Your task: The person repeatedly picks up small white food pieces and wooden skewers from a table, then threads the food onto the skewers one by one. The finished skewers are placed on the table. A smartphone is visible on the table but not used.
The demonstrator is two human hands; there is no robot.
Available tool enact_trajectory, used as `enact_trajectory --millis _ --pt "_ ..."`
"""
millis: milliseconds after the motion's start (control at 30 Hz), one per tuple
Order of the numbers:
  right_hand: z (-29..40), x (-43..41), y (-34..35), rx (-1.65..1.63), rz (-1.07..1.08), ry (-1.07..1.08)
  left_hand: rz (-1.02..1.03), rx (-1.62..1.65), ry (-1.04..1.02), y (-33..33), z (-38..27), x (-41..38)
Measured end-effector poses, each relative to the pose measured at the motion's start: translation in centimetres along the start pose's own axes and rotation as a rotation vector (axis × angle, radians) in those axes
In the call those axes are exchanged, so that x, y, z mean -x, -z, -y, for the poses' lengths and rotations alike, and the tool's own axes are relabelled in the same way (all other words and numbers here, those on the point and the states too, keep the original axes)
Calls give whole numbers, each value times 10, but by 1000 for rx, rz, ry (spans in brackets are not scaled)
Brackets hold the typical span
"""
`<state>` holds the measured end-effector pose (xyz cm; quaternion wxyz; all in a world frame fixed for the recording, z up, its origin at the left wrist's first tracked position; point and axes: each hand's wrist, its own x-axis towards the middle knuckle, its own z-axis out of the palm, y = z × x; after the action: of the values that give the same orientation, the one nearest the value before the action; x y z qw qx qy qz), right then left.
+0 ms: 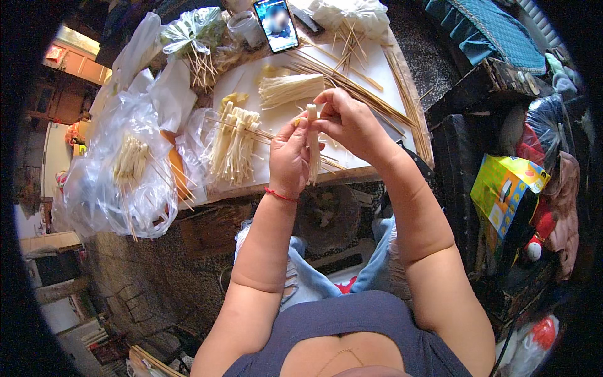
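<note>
My left hand [293,153] holds a small bundle of enoki mushrooms [313,146] upright over the near side of the white board [391,89]. The thumb and fingers of my right hand [340,115] are at the top of that bundle. Left of my left hand lie enoki bundles threaded on bamboo skewers [235,146]. Behind my hands rests a larger clump of enoki mushrooms [289,90]. Many loose bamboo skewers [360,87] lie on the board at the right. Whether my right fingers pinch the bundle's tip is hard to tell.
Clear plastic bags [113,188] with skewered enoki [131,158] lie at the left. Skewered greens in a bag [195,33], a plastic jar [245,28] and a lit phone [277,26] stand at the back. More skewers line the board's right edge. A yellow package [504,188] is at the right.
</note>
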<state>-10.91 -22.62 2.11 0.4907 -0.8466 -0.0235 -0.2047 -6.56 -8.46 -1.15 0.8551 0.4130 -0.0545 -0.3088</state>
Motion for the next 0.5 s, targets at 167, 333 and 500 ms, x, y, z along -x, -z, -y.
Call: enact_trajectory --millis 167,333,500 --pt "-2 1 2 -142 77 -71 94 101 18 10 -6 -5" --pt "5 1 3 -151 100 -132 111 100 -45 14 -5 -4" --pt "-3 2 0 -200 39 -102 66 -229 -22 2 -13 3"
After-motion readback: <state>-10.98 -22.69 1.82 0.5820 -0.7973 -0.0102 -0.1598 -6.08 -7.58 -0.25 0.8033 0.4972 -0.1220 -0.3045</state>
